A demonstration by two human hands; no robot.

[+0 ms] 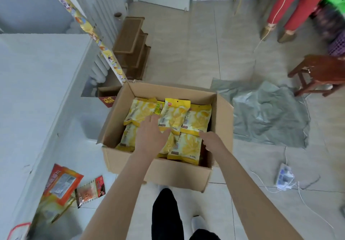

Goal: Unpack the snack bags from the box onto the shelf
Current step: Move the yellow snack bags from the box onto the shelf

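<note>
An open cardboard box (175,172) stands on the tiled floor, filled with several yellow snack bags (196,120). My left hand (151,137) lies flat inside the box on the bags, fingers spread, its fingertips against the raised bag (174,114) in the middle. My right hand (212,141) reaches into the box's right side, fingers curled at the edge of a yellow bag; whether it grips one is unclear. The white shelf (33,90) runs along the left.
An orange bag (61,183) and a small red bag (89,191) lie on the lower shelf at left. A grey plastic sheet (265,113), a wooden stool (321,73) and a power strip (284,176) with cables are to the right. Another person's red-trousered legs (291,6) stand far right.
</note>
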